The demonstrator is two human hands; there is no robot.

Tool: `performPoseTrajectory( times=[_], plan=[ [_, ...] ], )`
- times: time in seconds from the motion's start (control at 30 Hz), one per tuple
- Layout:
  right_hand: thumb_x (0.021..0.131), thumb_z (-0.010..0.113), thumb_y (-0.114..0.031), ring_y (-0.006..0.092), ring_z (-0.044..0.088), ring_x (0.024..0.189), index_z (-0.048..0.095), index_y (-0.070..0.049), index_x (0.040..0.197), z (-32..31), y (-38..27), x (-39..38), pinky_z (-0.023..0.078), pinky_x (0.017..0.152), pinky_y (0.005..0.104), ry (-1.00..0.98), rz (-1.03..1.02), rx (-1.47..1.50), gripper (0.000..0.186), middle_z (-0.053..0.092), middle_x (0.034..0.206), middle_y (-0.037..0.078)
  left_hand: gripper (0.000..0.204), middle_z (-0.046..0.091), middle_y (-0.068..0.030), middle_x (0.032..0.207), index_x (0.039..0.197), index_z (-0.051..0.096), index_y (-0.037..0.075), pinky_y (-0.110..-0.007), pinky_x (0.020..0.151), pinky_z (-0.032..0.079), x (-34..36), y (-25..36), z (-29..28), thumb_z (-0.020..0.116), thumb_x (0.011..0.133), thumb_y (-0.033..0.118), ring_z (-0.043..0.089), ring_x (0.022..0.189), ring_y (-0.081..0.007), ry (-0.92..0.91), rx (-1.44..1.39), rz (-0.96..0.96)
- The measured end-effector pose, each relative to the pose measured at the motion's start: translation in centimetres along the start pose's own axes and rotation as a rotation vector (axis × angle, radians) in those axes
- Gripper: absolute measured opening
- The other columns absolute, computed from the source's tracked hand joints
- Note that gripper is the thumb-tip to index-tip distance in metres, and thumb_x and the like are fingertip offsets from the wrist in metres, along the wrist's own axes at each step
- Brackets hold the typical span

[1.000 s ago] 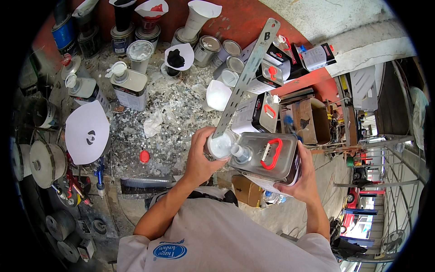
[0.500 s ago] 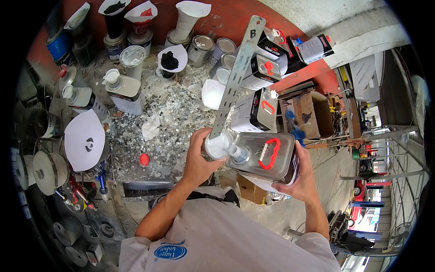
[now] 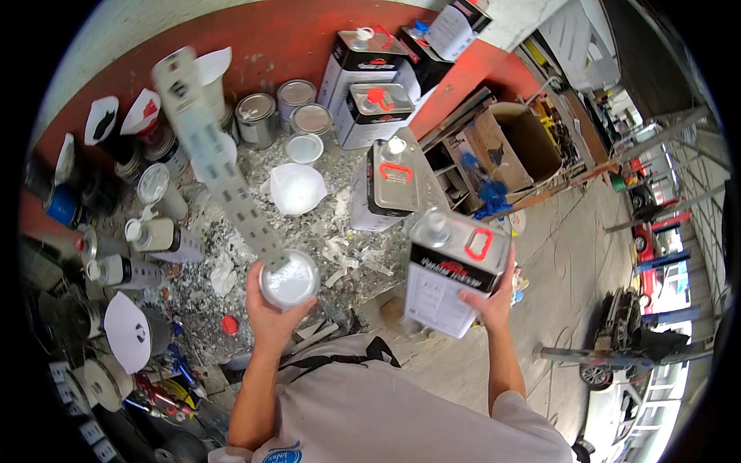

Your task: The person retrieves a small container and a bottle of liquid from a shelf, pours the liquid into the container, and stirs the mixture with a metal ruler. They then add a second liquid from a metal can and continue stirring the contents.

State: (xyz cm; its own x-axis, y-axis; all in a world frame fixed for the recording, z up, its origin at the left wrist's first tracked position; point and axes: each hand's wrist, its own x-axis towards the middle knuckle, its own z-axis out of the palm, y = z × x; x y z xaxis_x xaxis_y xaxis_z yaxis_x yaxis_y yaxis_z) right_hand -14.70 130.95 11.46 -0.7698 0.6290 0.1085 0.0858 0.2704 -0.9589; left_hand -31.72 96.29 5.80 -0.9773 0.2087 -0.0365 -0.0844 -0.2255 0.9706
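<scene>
My left hand [image 3: 268, 318] is wrapped round a cup [image 3: 292, 282] of whitish liquid above the bench's front edge. A long slotted metal stirring stick [image 3: 218, 166] stands in the cup and leans to the far left, its upper end blurred. On the right, my right hand [image 3: 494, 299] grips a rectangular metal can [image 3: 441, 297] by its side and lower edge, with the fingers partly hidden behind it. The can is nearly upright, has a red handle and a pale spout, and is apart from the cup.
The bench [image 3: 239, 220] is crusted with dried paint. Similar cans [image 3: 401, 189] stand at its right, and paint tins [image 3: 256, 119] and paper strainers along the back. A red cap [image 3: 229, 324] lies near the front edge. Spray guns [image 3: 166, 393] hang at the left.
The can's spout has come away from the cup's rim, and the can has swung upright and to the right. Cup and stick have moved left; the stick now leans left. My view has shifted.
</scene>
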Motion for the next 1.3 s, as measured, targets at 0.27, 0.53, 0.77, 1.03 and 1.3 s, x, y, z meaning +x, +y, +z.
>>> performPoseTrajectory(
  times=[0.27,0.53,0.77,1.03,1.3],
  plan=[
    [0.056,0.092,-0.015,0.0316,0.038,0.141,0.017,0.003,0.157,-2.4,7.1,9.1,0.026,0.120,0.0385,0.462,-0.198,-0.152,0.127,0.037,0.153,0.020,0.094,0.056,-0.0114,0.131,0.145,0.037,0.002,-0.036,0.103,0.051,-1.0,0.6,0.0,0.083,0.063,-0.007,0.061,0.119,-0.0227,0.073,0.011,-0.047],
    [0.061,0.094,-0.017,0.0316,0.032,0.142,0.013,0.005,0.155,1.6,12.1,16.8,0.023,0.120,0.0404,0.594,-0.317,-0.105,0.126,0.030,0.152,0.021,0.093,0.057,-0.0106,0.130,0.144,0.037,0.003,-0.035,0.102,0.051,-1.5,1.7,0.4,0.083,0.064,-0.007,0.061,0.119,-0.0224,0.120,0.020,-0.062],
    [0.068,0.093,-0.011,0.0305,0.036,0.140,0.005,0.004,0.156,1.7,15.5,14.3,0.028,0.118,0.0389,0.556,-0.309,0.032,0.125,0.031,0.152,0.023,0.092,0.057,-0.0116,0.131,0.144,0.037,0.001,-0.037,0.103,0.051,-1.3,1.8,0.4,0.084,0.065,-0.006,0.061,0.120,-0.0224,0.072,0.026,-0.028],
    [0.089,0.075,-0.014,0.0252,0.051,0.128,0.034,0.000,0.152,1.2,2.9,11.7,0.043,0.106,0.0369,0.564,-0.444,-0.158,0.076,0.049,0.144,0.017,0.090,0.057,-0.0114,0.129,0.142,0.037,0.003,-0.036,0.101,0.052,-1.4,1.5,0.3,0.085,0.066,-0.008,0.061,0.119,-0.0223,-0.055,-0.004,-0.005],
    [0.090,0.071,-0.006,0.0051,0.060,0.084,0.063,0.000,0.128,17.1,-13.1,7.6,0.048,0.070,0.0203,-0.729,-0.314,0.096,0.039,0.069,0.111,0.005,0.084,0.050,-0.0080,0.132,0.138,0.044,0.002,-0.036,0.107,0.048,-2.0,1.6,-0.8,0.086,0.066,-0.008,0.055,0.125,-0.0202,-0.237,-0.086,-0.061]
  ],
)
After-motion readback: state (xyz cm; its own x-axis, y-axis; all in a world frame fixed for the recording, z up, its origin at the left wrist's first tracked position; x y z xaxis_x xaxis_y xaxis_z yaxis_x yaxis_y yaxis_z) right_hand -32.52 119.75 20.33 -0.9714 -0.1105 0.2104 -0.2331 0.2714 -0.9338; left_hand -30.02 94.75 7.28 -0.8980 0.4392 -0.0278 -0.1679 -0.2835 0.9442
